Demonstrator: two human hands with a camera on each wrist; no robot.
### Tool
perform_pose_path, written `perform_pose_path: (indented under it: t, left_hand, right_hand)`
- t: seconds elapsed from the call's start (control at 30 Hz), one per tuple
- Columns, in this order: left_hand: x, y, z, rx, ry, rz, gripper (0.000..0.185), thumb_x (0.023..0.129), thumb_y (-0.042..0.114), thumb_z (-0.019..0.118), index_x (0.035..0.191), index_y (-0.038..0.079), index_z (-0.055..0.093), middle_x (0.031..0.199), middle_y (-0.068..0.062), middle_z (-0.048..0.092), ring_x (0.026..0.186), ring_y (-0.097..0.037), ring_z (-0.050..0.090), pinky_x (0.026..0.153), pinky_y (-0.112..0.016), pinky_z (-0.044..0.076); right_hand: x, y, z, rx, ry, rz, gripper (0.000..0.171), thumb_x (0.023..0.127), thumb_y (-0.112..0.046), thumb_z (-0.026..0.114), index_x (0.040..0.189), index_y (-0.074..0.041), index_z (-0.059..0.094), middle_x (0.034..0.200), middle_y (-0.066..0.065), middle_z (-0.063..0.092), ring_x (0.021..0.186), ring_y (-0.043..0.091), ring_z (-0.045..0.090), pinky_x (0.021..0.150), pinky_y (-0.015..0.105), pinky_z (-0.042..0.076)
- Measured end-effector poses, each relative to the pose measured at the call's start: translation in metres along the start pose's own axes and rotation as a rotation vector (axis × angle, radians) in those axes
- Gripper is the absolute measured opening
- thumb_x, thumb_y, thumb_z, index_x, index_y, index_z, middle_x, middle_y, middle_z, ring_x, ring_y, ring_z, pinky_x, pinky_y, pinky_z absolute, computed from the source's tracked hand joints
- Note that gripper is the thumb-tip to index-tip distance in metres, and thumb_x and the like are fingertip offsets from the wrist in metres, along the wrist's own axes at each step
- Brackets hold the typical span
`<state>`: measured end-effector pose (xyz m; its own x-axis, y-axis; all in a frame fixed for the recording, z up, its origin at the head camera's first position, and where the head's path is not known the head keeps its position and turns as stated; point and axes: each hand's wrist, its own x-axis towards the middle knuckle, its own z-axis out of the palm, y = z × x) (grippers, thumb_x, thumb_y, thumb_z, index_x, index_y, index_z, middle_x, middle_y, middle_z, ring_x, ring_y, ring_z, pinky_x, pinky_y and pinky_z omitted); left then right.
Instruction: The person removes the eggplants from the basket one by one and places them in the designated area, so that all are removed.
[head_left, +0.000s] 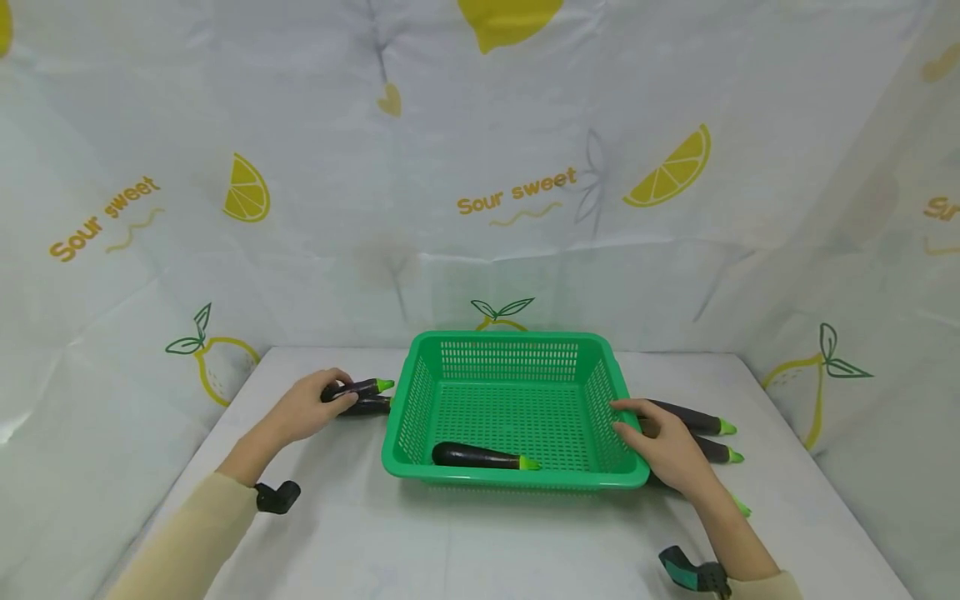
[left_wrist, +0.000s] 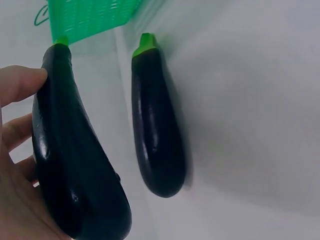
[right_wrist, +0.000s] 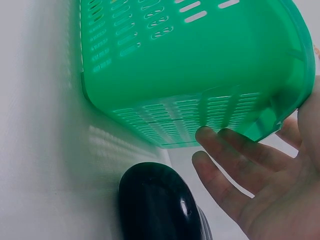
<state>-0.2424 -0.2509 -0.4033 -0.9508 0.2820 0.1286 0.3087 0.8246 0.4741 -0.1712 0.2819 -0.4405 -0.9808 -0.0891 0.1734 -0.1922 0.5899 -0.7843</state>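
My left hand (head_left: 311,406) grips a dark eggplant (left_wrist: 75,150) with a green stem end, thumb on one side and fingers on the other. Beside it, a second eggplant (left_wrist: 155,122) lies on the white table, left of the green plastic basket (head_left: 517,481). At the basket's right side my right hand (head_left: 667,446) holds the rim, with some fingers along the outer wall in the right wrist view. One eggplant (head_left: 476,456) lies inside the basket along its near wall.
To the right of the basket, partly behind the right hand, lie three more eggplants, among them a far one (head_left: 693,417) and a middle one (head_left: 712,450). A white cloth (head_left: 420,275) with lemon prints hangs behind the table (head_left: 450,542).
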Motion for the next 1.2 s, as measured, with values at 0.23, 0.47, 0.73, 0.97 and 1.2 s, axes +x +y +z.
perform_pose_path:
  t: [0.23,0.47,0.73,0.97,1.2]
  left_hand:
    - [0.002,-0.007,0.016,-0.001,-0.015,-0.008,0.030,0.098,0.030,0.066,0.117,0.006,0.067,0.115,-0.017,0.068,0.104,-0.034,0.062,0.090,-0.058,0.048]
    - [0.003,-0.012,0.031,0.024,-0.005,-0.005,0.030,0.095,0.026,0.070,0.116,0.005,0.068,0.109,-0.014,0.068,0.099,-0.030,0.062,0.088,-0.054,0.050]
    - [0.002,-0.016,0.046,0.084,-0.003,0.015,0.031,0.092,0.023,0.073,0.116,0.003,0.069,0.109,-0.017,0.068,0.101,-0.034,0.063,0.089,-0.056,0.050]
    - [-0.001,-0.018,0.056,0.155,0.040,0.047,0.032,0.090,0.023,0.076,0.115,0.004,0.069,0.117,-0.022,0.067,0.110,-0.043,0.059,0.094,-0.061,0.045]
    - [-0.002,-0.019,0.065,0.207,0.076,0.071,0.032,0.087,0.021,0.080,0.112,0.005,0.070,0.113,-0.021,0.066,0.105,-0.041,0.061,0.090,-0.060,0.048]
  right_hand:
    - [0.000,0.000,0.000,0.003,0.002,-0.005,0.042,0.101,-0.028,0.066,0.138,-0.007,0.061,0.142,0.025,0.053,0.114,0.037,0.064,0.075,0.027,0.054]
    - [0.000,0.000,0.000,0.006,0.004,-0.008,0.042,0.101,-0.027,0.066,0.137,-0.007,0.061,0.142,0.025,0.054,0.113,0.037,0.064,0.074,0.027,0.054]
    - [-0.001,-0.001,0.001,0.011,0.000,-0.002,0.043,0.101,-0.027,0.066,0.138,-0.007,0.061,0.142,0.025,0.053,0.113,0.038,0.064,0.074,0.027,0.054]
    - [0.000,0.000,0.001,0.003,0.002,0.003,0.042,0.101,-0.028,0.066,0.138,-0.007,0.061,0.142,0.025,0.054,0.113,0.037,0.065,0.074,0.027,0.054]
    - [-0.001,-0.001,0.001,-0.005,0.006,-0.002,0.042,0.101,-0.028,0.066,0.137,-0.008,0.061,0.141,0.024,0.055,0.112,0.035,0.065,0.076,0.028,0.054]
